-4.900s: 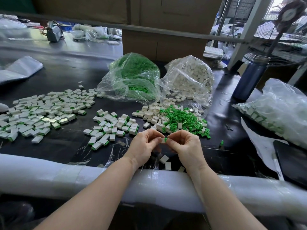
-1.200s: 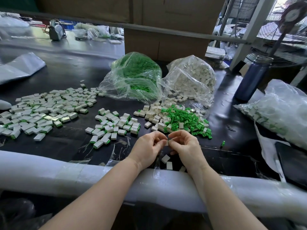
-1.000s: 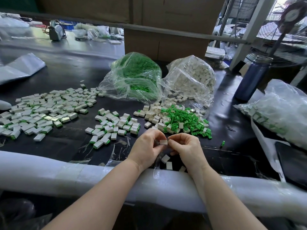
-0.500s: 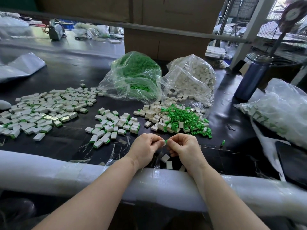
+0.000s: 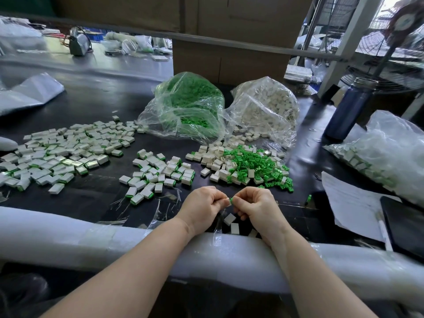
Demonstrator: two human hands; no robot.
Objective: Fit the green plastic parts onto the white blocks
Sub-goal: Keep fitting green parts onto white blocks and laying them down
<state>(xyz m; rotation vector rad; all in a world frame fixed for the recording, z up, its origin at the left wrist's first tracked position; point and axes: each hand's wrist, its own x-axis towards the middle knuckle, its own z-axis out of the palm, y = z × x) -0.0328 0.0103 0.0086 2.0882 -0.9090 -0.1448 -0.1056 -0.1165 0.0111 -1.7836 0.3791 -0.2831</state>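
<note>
My left hand (image 5: pixel 202 206) and right hand (image 5: pixel 257 206) are knuckle to knuckle just above the near edge of the black table (image 5: pixel 96 99), fingers curled in on both. Between the fingertips I pinch a green part (image 5: pixel 231 199) with the right and, as far as I can judge, a white block (image 5: pixel 227 202) with the left; only a sliver of white shows, so I cannot tell how far the part is seated. The worry is the press itself: if the green part goes in crooked I could jam it or bend a leg, and if my grip slips, something this small may spring out and drop past the white padded rail (image 5: pixel 68 232) that my wrists lean on, onto the floor. A few spare white blocks (image 5: pixel 231 223) lie under my hands, close to that rail, and a careless wrist could sweep them off. Further out, the loose green parts (image 5: pixel 254 164) are mixed into unfitted white pieces, so a hasty reach may grab two or scatter them toward the stray green piece (image 5: pixel 309 196) by the paper (image 5: pixel 351 203). The finished blocks (image 5: pixel 158 173) sit to my left, and tossing this one badly could land it among the unfitted ones. The open bag of green parts (image 5: pixel 188 106) and bag of white blocks (image 5: pixel 266 109) behind could spill more if nudged.
</note>
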